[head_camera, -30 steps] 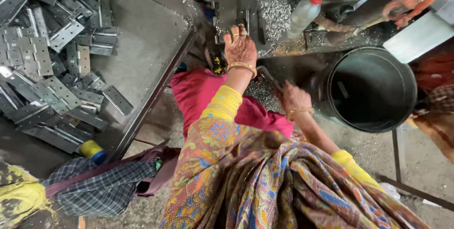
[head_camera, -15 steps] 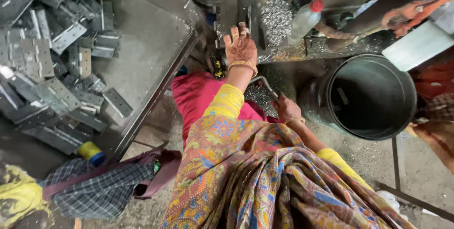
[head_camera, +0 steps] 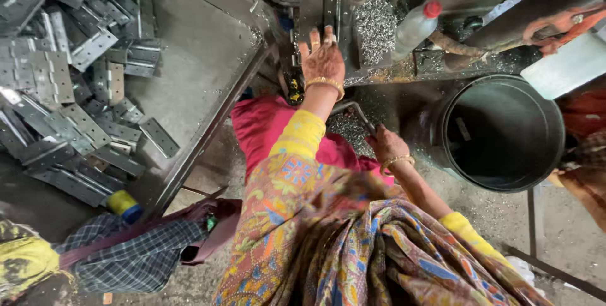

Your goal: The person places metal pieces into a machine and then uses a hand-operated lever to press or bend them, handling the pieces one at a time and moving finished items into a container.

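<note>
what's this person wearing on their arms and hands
Both arms have short yellow sleeves under a multicoloured patterned drape. The left hand shows dark henna-like patterning and a gold bangle at the wrist; the right hand also wears a gold bangle.

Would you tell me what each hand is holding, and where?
Right hand grips the bent metal lever at its lower end; left hand presses flat on the machine.

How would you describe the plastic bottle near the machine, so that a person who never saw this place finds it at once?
Start at the large dark round bucket on the right. Just up and to its left, on the machine's dirty ledge, a clear plastic bottle leans beside a heap of silvery metal shavings. Its red cap is the only bright red spot among the grey metal there.
</note>
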